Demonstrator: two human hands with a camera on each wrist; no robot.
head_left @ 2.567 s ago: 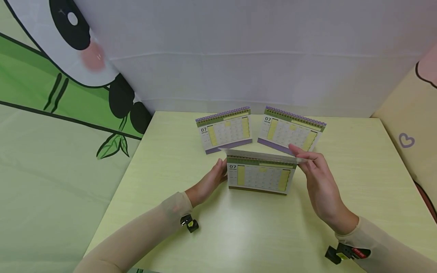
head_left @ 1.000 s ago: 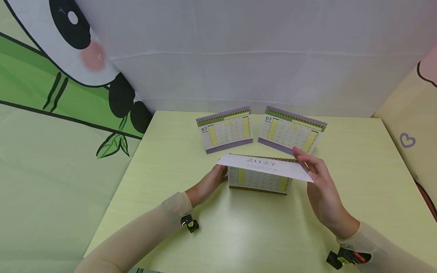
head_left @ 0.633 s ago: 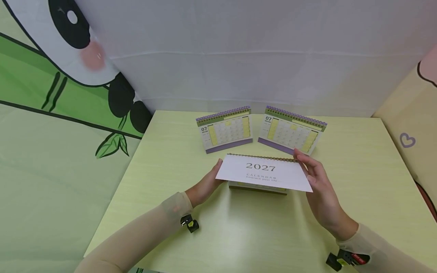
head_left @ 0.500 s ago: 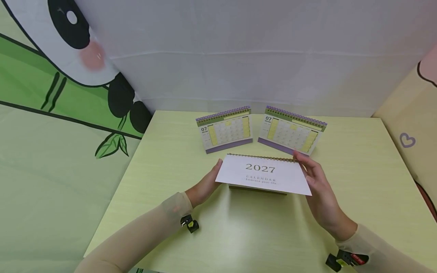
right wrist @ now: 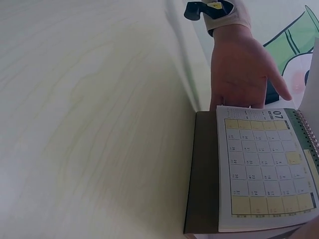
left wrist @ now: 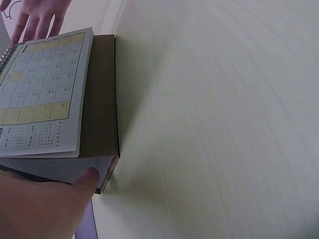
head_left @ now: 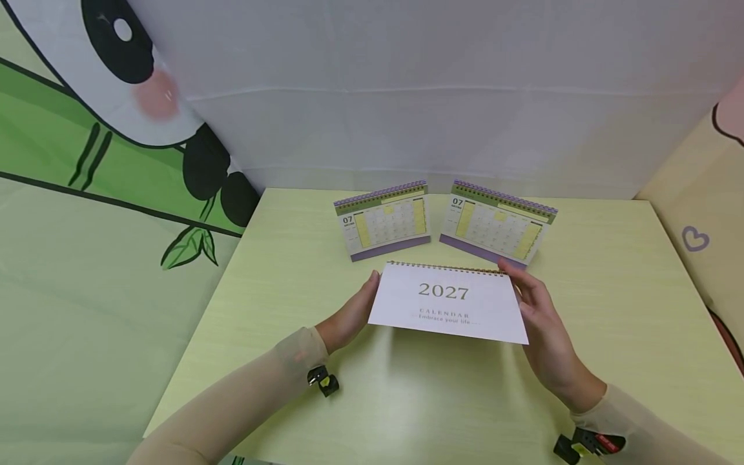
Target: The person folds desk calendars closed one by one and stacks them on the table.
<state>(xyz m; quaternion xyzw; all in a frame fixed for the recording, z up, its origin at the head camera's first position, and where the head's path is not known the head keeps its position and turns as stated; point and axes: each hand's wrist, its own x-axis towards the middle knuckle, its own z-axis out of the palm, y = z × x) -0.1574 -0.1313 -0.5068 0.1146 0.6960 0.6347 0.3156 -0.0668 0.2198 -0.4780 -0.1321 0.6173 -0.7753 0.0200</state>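
A spiral-bound desk calendar [head_left: 447,300] stands on the table, its white 2027 cover facing me over a July page. The left wrist view shows that July page [left wrist: 45,79] and a brown base strip [left wrist: 99,94]. At the calendar's left end is my left hand [head_left: 351,316], a fingertip touching the stand's side; its other fingers are partly hidden, and its thumb stands apart in the right wrist view. My right hand [head_left: 546,336] lies along the right end, index finger near the spiral, thumb beside the cover's edge. Its fingers look straight in the left wrist view.
Two more desk calendars stand behind, a left one [head_left: 383,223] and a right one [head_left: 496,223], both showing July with purple bases. The pale table [head_left: 302,413] meets a grey-white cloth [head_left: 407,97] at the back. Printed cloth [head_left: 87,290] hangs at left.
The calendar's cover has swung over the spiral toward me and down across the July page. My right hand has shifted slightly down along the edge; my left hand has stayed nearly still.
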